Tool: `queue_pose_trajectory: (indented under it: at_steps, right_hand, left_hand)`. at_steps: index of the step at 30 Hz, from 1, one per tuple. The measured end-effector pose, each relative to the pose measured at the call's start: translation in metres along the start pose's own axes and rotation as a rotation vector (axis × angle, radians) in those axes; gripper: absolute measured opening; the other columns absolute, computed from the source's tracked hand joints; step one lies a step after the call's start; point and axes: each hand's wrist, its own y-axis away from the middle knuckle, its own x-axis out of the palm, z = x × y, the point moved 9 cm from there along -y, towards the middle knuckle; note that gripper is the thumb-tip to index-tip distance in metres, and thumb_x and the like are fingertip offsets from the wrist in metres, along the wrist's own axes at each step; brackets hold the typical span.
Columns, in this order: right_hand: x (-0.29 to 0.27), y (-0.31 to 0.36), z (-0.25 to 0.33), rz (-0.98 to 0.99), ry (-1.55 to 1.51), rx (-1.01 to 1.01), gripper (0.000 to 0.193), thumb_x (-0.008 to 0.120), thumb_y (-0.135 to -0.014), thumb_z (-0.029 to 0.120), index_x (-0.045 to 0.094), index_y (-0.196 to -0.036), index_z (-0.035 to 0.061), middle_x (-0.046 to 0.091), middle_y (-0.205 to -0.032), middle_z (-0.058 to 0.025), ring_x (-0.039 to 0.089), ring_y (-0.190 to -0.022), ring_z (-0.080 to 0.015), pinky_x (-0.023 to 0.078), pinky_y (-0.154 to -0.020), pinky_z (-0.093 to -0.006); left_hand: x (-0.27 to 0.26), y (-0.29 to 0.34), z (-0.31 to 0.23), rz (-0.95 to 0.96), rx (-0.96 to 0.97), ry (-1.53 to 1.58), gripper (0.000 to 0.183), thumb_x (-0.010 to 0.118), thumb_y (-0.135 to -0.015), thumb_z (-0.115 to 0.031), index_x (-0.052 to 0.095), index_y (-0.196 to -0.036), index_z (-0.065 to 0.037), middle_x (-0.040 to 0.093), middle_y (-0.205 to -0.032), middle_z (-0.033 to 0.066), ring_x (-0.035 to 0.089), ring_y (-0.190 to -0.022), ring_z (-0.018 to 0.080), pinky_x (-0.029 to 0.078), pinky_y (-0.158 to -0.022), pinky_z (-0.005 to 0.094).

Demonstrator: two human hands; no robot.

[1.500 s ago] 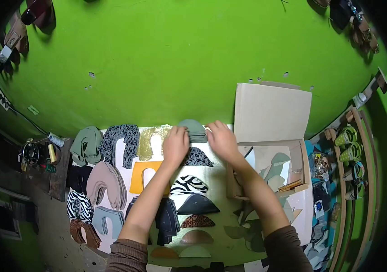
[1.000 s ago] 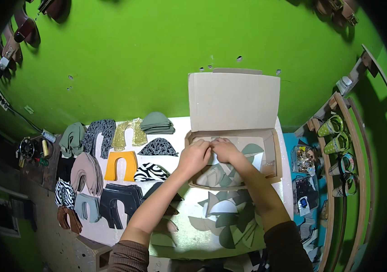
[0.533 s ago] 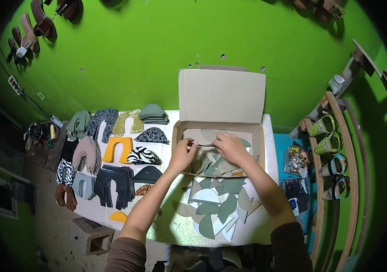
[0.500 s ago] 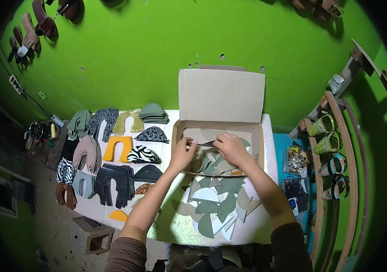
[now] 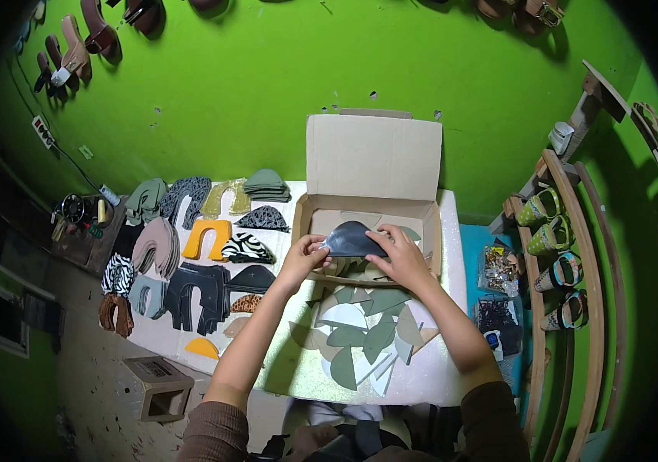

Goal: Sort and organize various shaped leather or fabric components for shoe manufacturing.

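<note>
Between my two hands is a black half-moon shoe piece (image 5: 350, 240), its broad face turned up and shiny. My left hand (image 5: 303, 260) pinches its left corner, while my right hand (image 5: 400, 256) grips the right end with fingers on top. They hold it above an open cardboard box (image 5: 442, 246), whose lid stands up at the back. Green and beige cut pieces show inside, partly hidden by my hands. In front of the box lies a loose heap of half-moon cut pieces (image 5: 354, 336) in green, beige and white.
On the left of the white table (image 5: 283, 377) stand sorted stacks of cut pieces, among them black U-shaped pieces (image 5: 190, 289) and an orange one (image 5: 207, 237). A wooden rack with sandals (image 5: 551, 235) is at the right, beside bags of small parts (image 5: 498, 271). A carton (image 5: 156, 389) sits on the floor.
The black piece, seen edge-on before, is now tilted so its broad face shows. Both hands have stayed over the box. The whole view has shifted slightly.
</note>
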Motion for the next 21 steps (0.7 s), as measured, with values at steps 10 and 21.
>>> queue_pose_trajectory:
  at_steps: [10, 21]
  right_hand:
    - [0.043, -0.003, 0.072, 0.083, -0.113, -0.079, 0.044, 0.069, -0.073, 0.026, 0.057, -0.111, 0.008, 0.057, -0.098, -0.0102, 0.058, -0.086, -0.0269, 0.046, -0.075, -0.0357]
    - [0.149, -0.027, 0.161, 0.232, -0.035, -0.17, 0.042, 0.066, -0.074, 0.031, 0.057, -0.105, 0.0047, 0.058, -0.083, -0.0086, 0.058, -0.077, -0.0243, 0.046, -0.068, -0.0346]
  left_hand:
    - [-0.07, 0.06, -0.004, -0.075, 0.106, -0.098, 0.028, 0.057, -0.088, -0.008, 0.051, -0.113, 0.002, 0.059, -0.091, 0.0047, 0.058, -0.075, 0.01, 0.049, -0.073, 0.0234]
    - [-0.196, 0.105, -0.016, -0.193, 0.152, -0.8, 0.031, 0.067, -0.08, -0.017, 0.061, -0.107, -0.003, 0.062, -0.085, 0.0082, 0.057, -0.073, 0.0122, 0.047, -0.067, 0.0263]
